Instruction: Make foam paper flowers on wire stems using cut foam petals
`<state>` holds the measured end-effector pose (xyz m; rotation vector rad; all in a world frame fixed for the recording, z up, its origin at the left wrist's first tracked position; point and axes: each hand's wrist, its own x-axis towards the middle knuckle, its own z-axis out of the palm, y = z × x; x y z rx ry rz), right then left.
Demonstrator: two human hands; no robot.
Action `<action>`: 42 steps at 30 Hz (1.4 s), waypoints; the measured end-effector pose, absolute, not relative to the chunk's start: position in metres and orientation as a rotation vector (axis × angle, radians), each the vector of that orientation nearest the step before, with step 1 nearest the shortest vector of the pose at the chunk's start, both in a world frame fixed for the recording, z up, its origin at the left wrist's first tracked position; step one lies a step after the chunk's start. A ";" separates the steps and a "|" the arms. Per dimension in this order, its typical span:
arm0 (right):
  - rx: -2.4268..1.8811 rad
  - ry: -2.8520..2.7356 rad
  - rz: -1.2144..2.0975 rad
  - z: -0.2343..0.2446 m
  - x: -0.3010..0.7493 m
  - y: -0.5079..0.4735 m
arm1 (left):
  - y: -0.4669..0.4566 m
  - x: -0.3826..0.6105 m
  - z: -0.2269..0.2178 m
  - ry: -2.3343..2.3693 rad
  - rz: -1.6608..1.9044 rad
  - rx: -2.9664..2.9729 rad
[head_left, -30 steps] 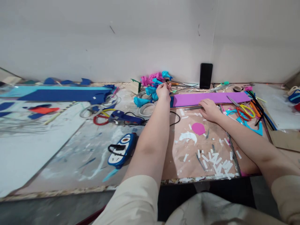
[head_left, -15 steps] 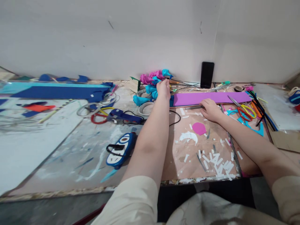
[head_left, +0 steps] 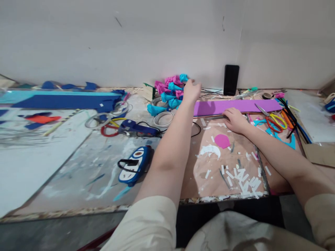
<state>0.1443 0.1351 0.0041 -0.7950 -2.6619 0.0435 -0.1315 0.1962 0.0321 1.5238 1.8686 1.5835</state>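
My left hand [head_left: 192, 91] reaches over the wire stems [head_left: 209, 92] beside a heap of blue and pink crumpled flowers [head_left: 169, 91]. Its thumb and fingers look apart, though the fingertips are partly hidden. A blue flower [head_left: 183, 77] is right by the fingers. My right hand [head_left: 235, 120] rests on the front edge of a long purple strip [head_left: 230, 107], fingers loosely spread. Close to those fingertips lies a thin dark grey stick [head_left: 217, 118]. Scissors with red and yellow handles [head_left: 276, 122] lie to the right, their blades on the strip.
A black phone [head_left: 231, 80] leans on the wall. A blue glue gun [head_left: 138, 128], tape rolls [head_left: 163, 119] and a blue-and-white case [head_left: 135, 166] lie left. White paper scraps [head_left: 244, 181] and a pink disc [head_left: 222, 141] lie in front. Dark blue sheets [head_left: 62, 101] stretch far left.
My left hand has moved right, from beside the flower heads to over the stems, casting a shadow on the purple strip. My right hand stays in place.
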 end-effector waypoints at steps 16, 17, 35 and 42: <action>-0.853 -2.729 0.053 0.005 0.142 0.135 | 0.135 -0.027 0.066 1.642 0.412 2.285; -0.844 -2.727 0.053 0.005 0.142 0.135 | 0.132 -0.025 0.068 1.668 0.433 2.275; -0.863 -2.744 0.047 0.011 0.137 0.133 | -0.002 0.011 0.061 1.746 -0.189 2.542; -0.843 -2.739 0.063 0.009 0.138 0.135 | -0.019 -0.004 0.037 1.865 0.106 2.486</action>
